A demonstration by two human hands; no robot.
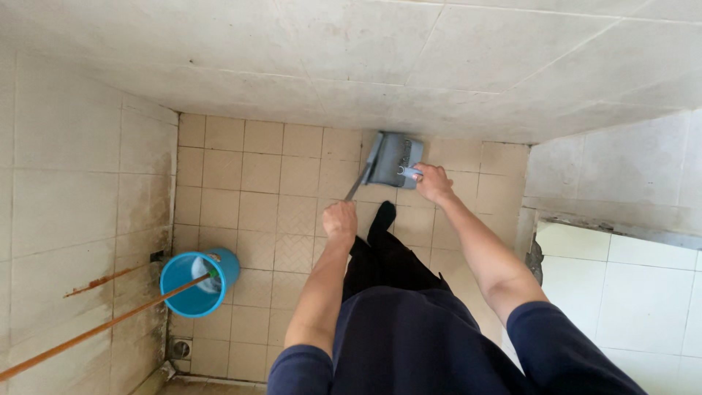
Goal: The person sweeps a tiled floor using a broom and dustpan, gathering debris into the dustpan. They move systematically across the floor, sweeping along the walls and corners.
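Observation:
A grey dustpan (395, 159) rests on the beige tiled floor near the far wall. My right hand (433, 182) grips its short handle at the pan's near right edge. My left hand (340, 219) is closed around a thin grey broom handle (357, 183), which slants up to the dustpan's left side. The broom's head is hidden against the pan. My dark-trousered leg and foot (382, 216) stand just behind the pan, between my two arms.
A blue bucket (199, 281) stands at the left wall with a long wooden stick (95, 330) leaning out of it. A floor drain (179, 348) lies below it. White tiled walls enclose the floor on the left, far side and right.

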